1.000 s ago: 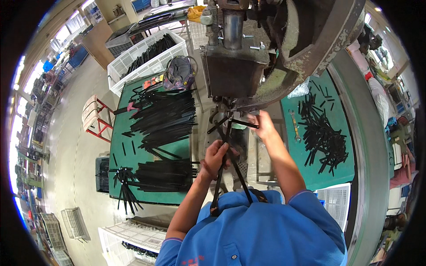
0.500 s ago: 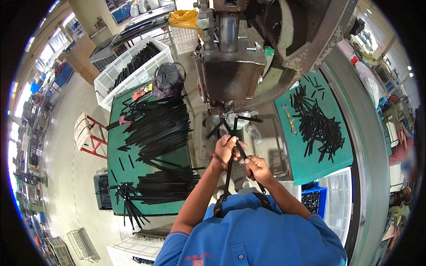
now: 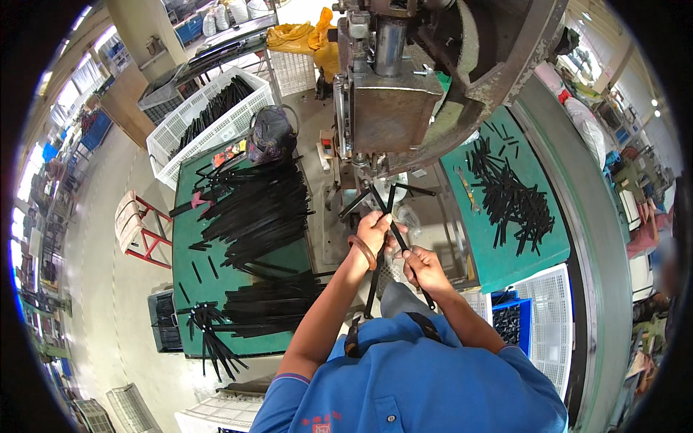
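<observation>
Both hands hold an assembly of flat black metal bars (image 3: 395, 232) that cross each other in an X, with further short arms spreading out at the far end. My left hand (image 3: 373, 232) is closed round the bars near their crossing, its wrist wearing a brown bangle. My right hand (image 3: 424, 268) pinches one bar closer to my body. The lower bar ends hang toward my lap. Just beyond the hands, the far bar ends lie under the head of a heavy metal press (image 3: 395, 112); whether they touch it, I cannot tell.
On the left, a green table (image 3: 242, 350) bears piles of long black bars (image 3: 253, 209) and a dark bag (image 3: 273, 133). A right-hand green table (image 3: 462, 242) carries short black bars (image 3: 516, 202) and a wrench (image 3: 468, 189). White crates (image 3: 162, 155) and a red-framed chair (image 3: 148, 234) stand around.
The view has shifted slightly, so the press sits further right. The bars have turned a little in my hands, and one far end now points up at the press head. Both hands keep their hold.
</observation>
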A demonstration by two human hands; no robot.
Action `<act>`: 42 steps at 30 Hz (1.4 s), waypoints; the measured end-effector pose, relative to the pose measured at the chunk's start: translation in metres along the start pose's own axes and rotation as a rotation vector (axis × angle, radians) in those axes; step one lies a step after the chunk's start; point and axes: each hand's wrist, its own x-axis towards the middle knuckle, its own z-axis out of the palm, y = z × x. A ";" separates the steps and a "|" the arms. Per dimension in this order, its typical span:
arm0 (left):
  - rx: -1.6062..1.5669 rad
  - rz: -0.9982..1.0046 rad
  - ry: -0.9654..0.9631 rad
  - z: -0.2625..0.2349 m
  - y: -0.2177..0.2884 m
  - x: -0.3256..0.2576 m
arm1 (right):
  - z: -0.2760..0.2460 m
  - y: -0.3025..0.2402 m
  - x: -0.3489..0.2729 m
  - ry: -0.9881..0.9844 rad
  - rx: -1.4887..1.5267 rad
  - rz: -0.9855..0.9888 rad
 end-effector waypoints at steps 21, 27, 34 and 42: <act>0.039 -0.074 0.094 0.002 -0.002 0.000 | 0.008 -0.005 -0.002 0.048 0.074 0.088; 0.036 0.024 0.081 0.013 0.016 -0.012 | 0.006 -0.011 -0.007 -0.014 0.036 -0.058; 0.728 0.338 0.596 -0.048 -0.042 -0.057 | 0.061 0.023 0.010 -0.144 -0.684 -0.312; -0.607 0.508 0.569 -0.162 -0.074 -0.219 | 0.162 0.093 0.113 -0.603 -1.292 -0.567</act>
